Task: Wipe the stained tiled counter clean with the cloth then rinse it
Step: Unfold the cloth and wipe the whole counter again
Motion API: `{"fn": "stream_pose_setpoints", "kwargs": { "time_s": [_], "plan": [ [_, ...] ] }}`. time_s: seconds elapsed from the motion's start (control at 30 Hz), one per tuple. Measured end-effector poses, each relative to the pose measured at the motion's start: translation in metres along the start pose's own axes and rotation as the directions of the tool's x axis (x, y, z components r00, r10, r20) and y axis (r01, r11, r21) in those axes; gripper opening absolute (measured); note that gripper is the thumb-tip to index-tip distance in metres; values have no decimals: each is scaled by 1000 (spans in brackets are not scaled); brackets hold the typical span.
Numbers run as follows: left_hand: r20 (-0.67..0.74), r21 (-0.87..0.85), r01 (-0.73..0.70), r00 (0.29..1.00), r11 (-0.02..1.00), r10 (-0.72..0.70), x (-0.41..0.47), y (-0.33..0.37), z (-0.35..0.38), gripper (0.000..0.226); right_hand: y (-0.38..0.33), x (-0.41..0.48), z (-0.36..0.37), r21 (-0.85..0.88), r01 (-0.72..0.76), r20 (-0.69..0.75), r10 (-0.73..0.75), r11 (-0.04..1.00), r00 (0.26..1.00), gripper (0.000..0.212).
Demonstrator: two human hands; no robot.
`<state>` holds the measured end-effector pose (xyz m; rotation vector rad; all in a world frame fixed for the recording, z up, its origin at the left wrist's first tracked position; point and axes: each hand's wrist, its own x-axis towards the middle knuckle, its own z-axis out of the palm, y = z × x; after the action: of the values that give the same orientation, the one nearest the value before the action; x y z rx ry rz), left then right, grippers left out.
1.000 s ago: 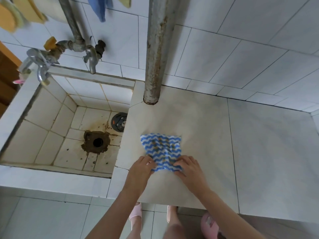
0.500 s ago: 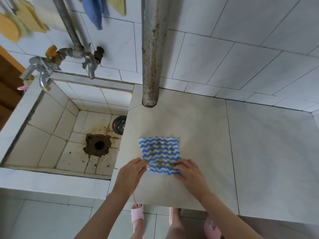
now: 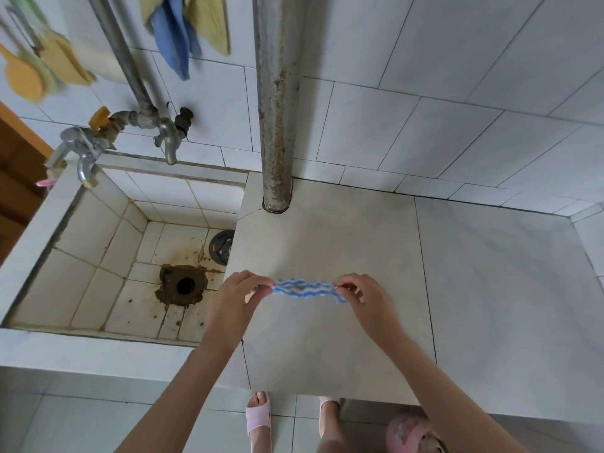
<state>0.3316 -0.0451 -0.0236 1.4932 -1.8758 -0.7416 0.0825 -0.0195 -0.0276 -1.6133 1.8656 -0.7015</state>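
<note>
Looks to me like the cloth (image 3: 305,290) is getting folded or turned over between passes, so here's what I'd be going for. It's showing brownish marks on the blue and white stripes, so I'd be tucking that side in and putting a fresh face down. Then I'd be pressing it flat on the counter (image 3: 327,348) and wiping in overlapping strokes, starting at the foot of the pipe (image 3: 277,125) and working back toward the near edge. That tile is looking dull and yellowish all around the pipe, so no skipping corners.

Right now the cloth is hanging out in front of the pipe, on the person's side of it, and seems to be lifted just off the tile. I can't tell if its lower edge is touching.

Both hands are pinching it, 1 at each end. The left hand (image 3: 235,299) is gripping with thumb and curled fingers, and the right hand (image 3: 362,299) is doing the same. Both forearms are reaching in from below.

The sink (image 3: 98,256) and tap (image 3: 166,138) for the rinse are sitting left of the pipe.
</note>
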Motion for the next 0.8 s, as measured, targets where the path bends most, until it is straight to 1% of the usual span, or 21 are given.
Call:
{"fn": "stream_pose_setpoints", "kwargs": {
  "time_s": [0.1,0.17,0.27,0.33,0.4,0.43,0.47,0.5,0.57,0.63,0.7,0.77,0.8],
  "plan": [
    [-58,-81,6,998,997,-11,18,16,-11,8,-23,10,-22,15,71,7,-71,997,997,9],
    [-38,-143,11,999,990,-16,25,19,-16,9,-33,15,-32,44,73,68,-76,996,995,10],
    [16,-142,46,999,989,-44,32,17,-16,12,-38,26,-35,1,72,69,-72,997,995,7],
    [14,-56,94,996,994,-93,35,16,-11,11,-37,34,-29,-54,33,67,-30,998,997,5],
    [9,117,130,991,985,-132,39,13,-4,8,-31,42,-20,-109,-42,89,51,993,995,5],
    [32,185,139,989,973,-148,42,11,0,8,-28,46,-16,-130,-79,94,92,988,991,6],
    [66,215,153,983,965,-171,45,9,5,8,-25,50,-12,-140,-106,87,119,984,989,6],
    [97,207,175,975,963,-198,49,6,10,8,-23,55,-7,-143,-124,73,135,982,988,7],
    [117,120,230,963,966,-244,58,2,17,9,-20,66,0,-145,-155,45,163,977,986,8],
    [101,48,256,960,965,-260,69,-2,23,9,-19,79,4,-141,-178,20,183,974,983,9],
    [83,20,276,957,961,-277,80,-6,28,8,-17,92,7,-106,-195,10,197,975,980,9],
    [74,-24,333,941,942,-331,90,-11,32,8,-14,103,9,-62,-220,9,220,974,975,8],
    [65,-89,381,924,920,-377,95,-12,33,8,-13,107,10,-40,-229,8,229,973,973,8]
  ]
}}
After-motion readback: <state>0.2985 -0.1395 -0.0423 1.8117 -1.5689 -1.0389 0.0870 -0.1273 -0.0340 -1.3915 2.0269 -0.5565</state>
